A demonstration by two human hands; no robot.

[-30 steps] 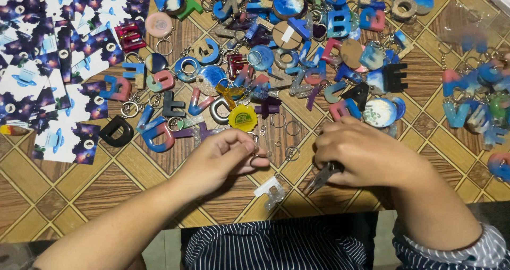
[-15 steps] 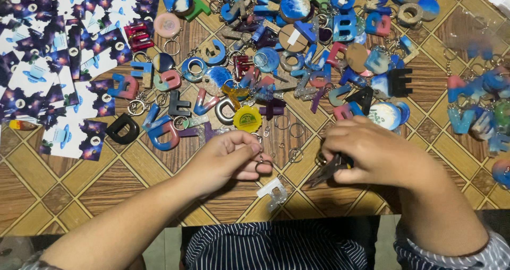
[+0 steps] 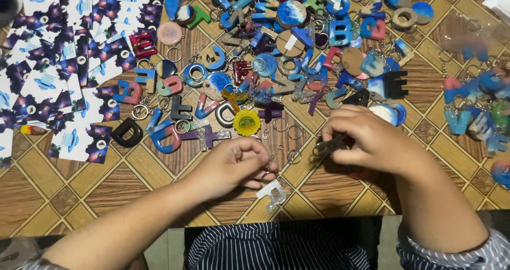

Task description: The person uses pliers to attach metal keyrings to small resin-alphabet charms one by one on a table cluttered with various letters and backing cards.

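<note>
My left hand (image 3: 234, 166) rests low on the patterned table (image 3: 79, 180), fingers pinched on a small clear letter-shaped charm (image 3: 272, 193) that hangs below the fingertips. My right hand (image 3: 366, 140) is closed around small dark pliers (image 3: 328, 144), whose tips point left toward the left hand. A few loose metal key rings (image 3: 294, 156) lie on the table between the two hands. A yellow round charm (image 3: 246, 123) sits just above the left hand.
A big heap of coloured resin letter keychains (image 3: 297, 41) fills the far middle. Printed backing cards (image 3: 58, 73) spread at the far left. More keychains in clear bags (image 3: 478, 110) lie at the right. A striped garment (image 3: 276, 249) is at the near edge.
Both hands stayed close together at the near edge; the right hand with the pliers shifted slightly, and the clear charm still hangs from the left fingers.
</note>
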